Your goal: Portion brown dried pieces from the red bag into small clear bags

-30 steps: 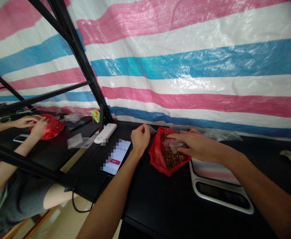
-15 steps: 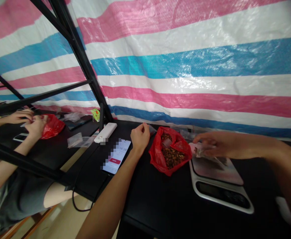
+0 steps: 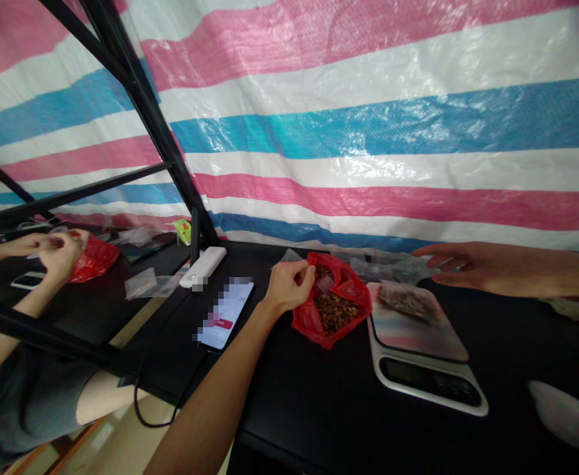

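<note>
On my feed, the person's left hand [image 3: 291,286] is curled closed at the left rim of an open, crumpled red plastic bag [image 3: 302,320]; I can't tell whether the fingers pinch that rim. The bag stands on a matte black tabletop [image 3: 299,409], holding loose brown pieces [image 3: 337,314] and a small clear packet [image 3: 325,285]. Just right of it I see a white, flat digital scale [image 3: 432,389] with a shiny plate, where a clear plastic packet of brownish contents [image 3: 408,301] lies untouched. The right hand [image 3: 448,264] is beyond the scale, fingers loosely bent beside crumpled clear plastic bags [image 3: 403,269]; I can't tell whether it grips any. To my left are a lit black smartphone [image 3: 227,314] and a long white plastic device [image 3: 204,266]. Farther left, a co-worker's hands [image 3: 62,251] are at another red plastic bag [image 3: 94,258].
</note>
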`<state>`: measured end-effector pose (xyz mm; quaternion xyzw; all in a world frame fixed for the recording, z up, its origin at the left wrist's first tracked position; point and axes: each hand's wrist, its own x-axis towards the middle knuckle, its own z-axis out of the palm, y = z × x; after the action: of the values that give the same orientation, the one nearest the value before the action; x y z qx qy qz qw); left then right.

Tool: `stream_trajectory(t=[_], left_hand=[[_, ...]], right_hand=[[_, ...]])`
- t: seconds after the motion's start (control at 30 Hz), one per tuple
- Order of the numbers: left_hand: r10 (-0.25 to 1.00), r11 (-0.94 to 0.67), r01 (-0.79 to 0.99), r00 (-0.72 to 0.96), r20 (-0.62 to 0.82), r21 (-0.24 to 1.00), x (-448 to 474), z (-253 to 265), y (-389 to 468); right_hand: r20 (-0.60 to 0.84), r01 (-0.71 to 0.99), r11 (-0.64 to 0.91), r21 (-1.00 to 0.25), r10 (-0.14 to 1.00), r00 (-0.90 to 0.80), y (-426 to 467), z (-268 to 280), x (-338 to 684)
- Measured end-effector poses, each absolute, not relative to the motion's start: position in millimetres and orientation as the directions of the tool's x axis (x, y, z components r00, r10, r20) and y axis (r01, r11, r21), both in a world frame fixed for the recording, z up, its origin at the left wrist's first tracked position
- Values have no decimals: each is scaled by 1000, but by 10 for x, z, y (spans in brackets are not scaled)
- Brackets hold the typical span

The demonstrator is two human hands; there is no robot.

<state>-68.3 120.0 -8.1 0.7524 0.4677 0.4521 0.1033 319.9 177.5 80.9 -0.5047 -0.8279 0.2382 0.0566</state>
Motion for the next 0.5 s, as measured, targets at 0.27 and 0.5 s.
stream_trajectory(t=[0.27,0.5], left_hand=[[823,-510,631,162,544,584,-708,-117,1221],[806,-516,618,116,581,593,-725,-132,1232]], right_hand=[[-224,771,355,-529,818,-530,1702,863,3103],[-216,780,400,-481,808,-548,1614,894,2968]])
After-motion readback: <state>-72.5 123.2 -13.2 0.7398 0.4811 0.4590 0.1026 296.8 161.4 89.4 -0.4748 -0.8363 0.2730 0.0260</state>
